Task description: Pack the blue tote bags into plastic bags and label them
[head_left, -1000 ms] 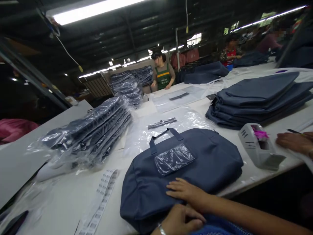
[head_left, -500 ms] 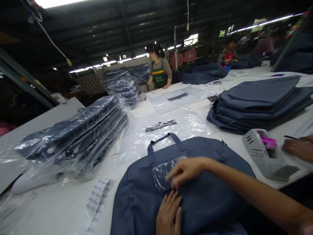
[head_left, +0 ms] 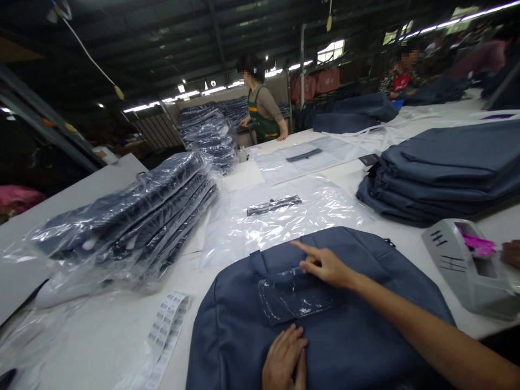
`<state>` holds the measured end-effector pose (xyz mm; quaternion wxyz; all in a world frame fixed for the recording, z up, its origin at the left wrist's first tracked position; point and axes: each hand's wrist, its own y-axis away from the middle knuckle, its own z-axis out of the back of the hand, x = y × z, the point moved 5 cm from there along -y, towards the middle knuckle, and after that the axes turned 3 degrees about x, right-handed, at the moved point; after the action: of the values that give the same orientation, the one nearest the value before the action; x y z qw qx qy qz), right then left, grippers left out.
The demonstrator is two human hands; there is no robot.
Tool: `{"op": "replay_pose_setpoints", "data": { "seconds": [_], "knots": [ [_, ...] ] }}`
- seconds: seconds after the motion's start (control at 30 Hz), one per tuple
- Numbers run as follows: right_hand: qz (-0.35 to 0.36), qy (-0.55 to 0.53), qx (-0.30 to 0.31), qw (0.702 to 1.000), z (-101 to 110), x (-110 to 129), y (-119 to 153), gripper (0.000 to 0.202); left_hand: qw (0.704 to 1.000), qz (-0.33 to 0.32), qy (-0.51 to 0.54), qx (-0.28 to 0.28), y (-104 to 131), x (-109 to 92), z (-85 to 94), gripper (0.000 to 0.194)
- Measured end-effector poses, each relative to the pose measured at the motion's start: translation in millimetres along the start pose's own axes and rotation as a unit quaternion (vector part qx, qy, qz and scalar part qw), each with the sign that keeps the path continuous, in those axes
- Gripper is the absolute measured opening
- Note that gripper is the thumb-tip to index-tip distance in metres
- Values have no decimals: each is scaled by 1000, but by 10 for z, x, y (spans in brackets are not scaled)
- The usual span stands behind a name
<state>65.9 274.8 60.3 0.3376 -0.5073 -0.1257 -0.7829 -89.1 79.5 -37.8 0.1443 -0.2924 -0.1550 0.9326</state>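
Observation:
A dark blue bag (head_left: 353, 333) lies flat on the table before me, with a shiny clear plastic piece (head_left: 290, 300) on its upper front. Below that piece, my left hand (head_left: 284, 357) rests on the fabric, fingers stretched out. My right hand (head_left: 327, 265) is over the bag's top part, index finger extended toward the top edge and the other fingers curled; I see nothing held in it. One end of the handle strap (head_left: 258, 263) shows at the upper left; the rest of the handle cannot be made out.
Plastic-wrapped bags (head_left: 134, 216) are stacked left, unwrapped bags (head_left: 447, 168) right. Clear plastic bags (head_left: 227, 233) lie beyond. A strip of labels (head_left: 166, 327) is at left, a grey dispenser-like box (head_left: 455, 265) at right, beside another person's hand (head_left: 511, 253). A person (head_left: 264, 111) stands across the table.
My right hand has moved up and right from the plastic piece to the bag's top edge, its index finger now extended. The handle loop no longer stands up. My left hand stays on the bag.

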Motion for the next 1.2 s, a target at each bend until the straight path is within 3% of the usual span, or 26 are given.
{"op": "replay_pose_setpoints", "data": {
  "seconds": [0.13, 0.27, 0.4, 0.53, 0.6, 0.67, 0.7, 0.77, 0.83, 0.9, 0.97, 1.03, 1.1, 1.2],
  "knots": [
    [114, 159, 13, 981, -443, -168, 413, 30, 999, -16, -15, -27, -94, -173, 210, 37],
    [192, 206, 36, 959, -595, -130, 481, 25, 997, -17, -64, -43, -526, -371, 457, 49],
    [179, 261, 124, 940, -603, 74, 524, 22, 993, -4, -113, 42, -955, -258, 291, 48],
    [98, 336, 218, 911, -516, 349, 350, 16, 990, -14, -105, 91, -973, -34, 6, 44],
    [103, 256, 207, 939, -459, 498, 63, 17, 993, -4, -90, 83, -919, 10, -44, 42],
    [89, 71, 111, 987, -391, 501, -298, 28, 994, 6, -81, 77, -886, -2, -39, 40],
    [50, -29, 57, 997, -387, 395, -455, 35, 994, 13, -80, 77, -886, -19, -14, 39],
    [-39, -169, -20, 985, -480, 75, -647, 43, 994, 18, -62, 84, -931, -60, 91, 36],
    [-79, -219, -34, 972, -646, -203, -693, 44, 995, 34, -7, 91, -1053, -58, 279, 28],
    [-52, -219, 9, 974, -803, -324, -662, 40, 992, 81, 50, 87, -1277, 51, 517, 22],
    [-18, -193, 55, 980, -897, -335, -606, 37, 987, 139, 57, 59, -1599, 283, 734, 21],
    [-18, -156, 67, 985, -924, -318, -575, 35, 986, 151, 33, 61, -1989, 572, 796, 24],
    [-41, -132, 55, 989, -915, -304, -578, 34, 984, 124, 10, 125, -2384, 865, 639, 25],
    [-62, -122, 47, 989, -905, -284, -611, 31, 971, 69, -9, 228, -2851, 1222, 207, 23]
  ]
}}
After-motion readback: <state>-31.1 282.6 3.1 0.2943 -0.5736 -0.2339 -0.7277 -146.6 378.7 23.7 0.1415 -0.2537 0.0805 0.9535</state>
